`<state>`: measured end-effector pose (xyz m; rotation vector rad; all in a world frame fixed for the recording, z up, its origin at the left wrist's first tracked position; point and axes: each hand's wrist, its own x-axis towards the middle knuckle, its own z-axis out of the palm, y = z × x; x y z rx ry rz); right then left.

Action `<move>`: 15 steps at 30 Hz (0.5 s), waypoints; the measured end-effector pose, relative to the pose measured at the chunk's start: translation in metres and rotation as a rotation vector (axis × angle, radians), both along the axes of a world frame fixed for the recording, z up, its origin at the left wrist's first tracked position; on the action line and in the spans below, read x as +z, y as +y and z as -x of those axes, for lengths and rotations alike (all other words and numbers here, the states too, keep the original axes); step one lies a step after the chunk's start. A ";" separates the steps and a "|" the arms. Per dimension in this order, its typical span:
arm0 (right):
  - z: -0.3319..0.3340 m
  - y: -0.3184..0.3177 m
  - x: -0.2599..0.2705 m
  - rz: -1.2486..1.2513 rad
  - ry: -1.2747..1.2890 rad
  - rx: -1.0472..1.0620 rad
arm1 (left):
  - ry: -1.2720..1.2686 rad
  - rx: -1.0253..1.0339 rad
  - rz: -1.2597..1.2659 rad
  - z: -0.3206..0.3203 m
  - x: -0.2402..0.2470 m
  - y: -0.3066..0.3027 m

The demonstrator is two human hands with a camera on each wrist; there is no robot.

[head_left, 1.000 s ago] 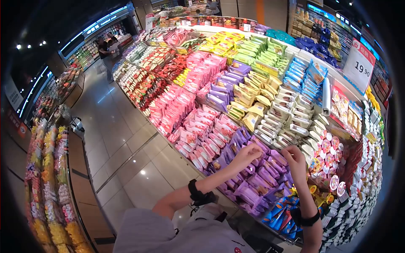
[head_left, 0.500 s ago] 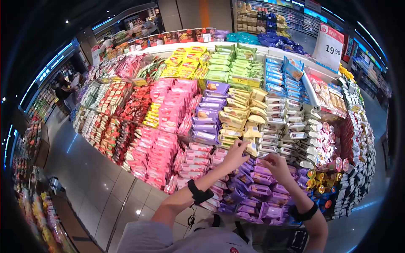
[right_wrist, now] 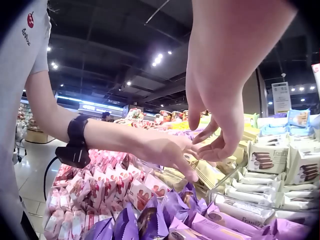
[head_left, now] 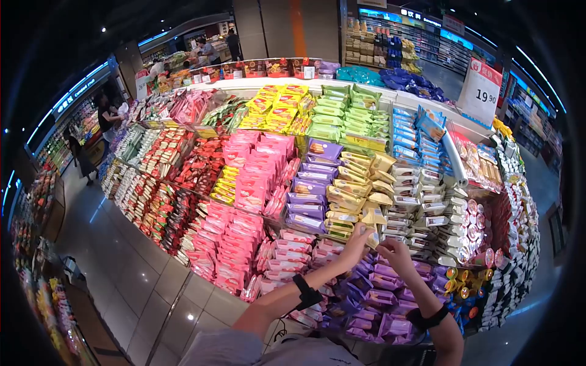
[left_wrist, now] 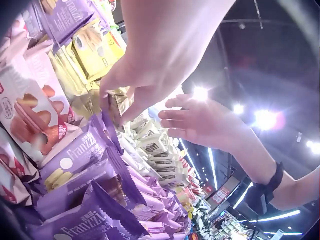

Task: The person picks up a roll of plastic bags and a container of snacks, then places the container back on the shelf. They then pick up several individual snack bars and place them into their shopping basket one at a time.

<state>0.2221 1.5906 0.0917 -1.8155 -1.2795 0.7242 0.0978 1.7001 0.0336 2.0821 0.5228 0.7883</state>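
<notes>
In the head view my left hand (head_left: 351,251) reaches the near end of a row of yellow biscuit packets (head_left: 345,190). Its thumb and fingers pinch a tan-yellow biscuit packet (left_wrist: 118,104), seen close in the left wrist view. My right hand (head_left: 397,256) hovers just to the right, its fingers loosely bent and holding nothing. Seen from the right wrist, its fingertips (right_wrist: 212,152) hang close above the left hand and that packet. Purple biscuit packets (head_left: 381,297) lie below both hands.
Pink packets (head_left: 287,259) fill the bin to the left, and white biscuit packets (head_left: 406,201) stand to the right. Clear dividers (right_wrist: 232,175) part the bins. A price sign (head_left: 481,91) rises at the back right. Tiled floor (head_left: 131,262) runs along the left, where people stand farther off.
The head view has turned and lifted. Both hands have moved from above the purple packets to the near end of the yellow ones, where the left hand now pinches a packet.
</notes>
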 end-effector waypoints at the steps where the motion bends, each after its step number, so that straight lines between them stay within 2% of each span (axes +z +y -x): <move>1: -0.002 0.003 -0.001 -0.013 -0.024 0.007 | -0.008 -0.005 0.049 0.000 0.006 0.000; 4: -0.007 0.005 -0.004 -0.023 0.037 0.000 | 0.020 0.081 0.053 -0.007 0.001 0.008; 7: -0.007 0.004 -0.002 -0.073 0.035 -0.034 | -0.087 0.185 -0.001 -0.017 0.002 0.012; 10: -0.014 0.003 -0.003 -0.086 -0.005 -0.031 | -0.061 0.212 0.059 -0.019 0.022 0.014; 11: -0.015 0.004 -0.003 -0.088 0.001 -0.034 | -0.040 0.195 0.190 -0.020 0.030 0.016; 15: -0.022 0.006 -0.011 -0.075 -0.012 -0.042 | -0.076 0.248 0.087 -0.034 0.030 0.030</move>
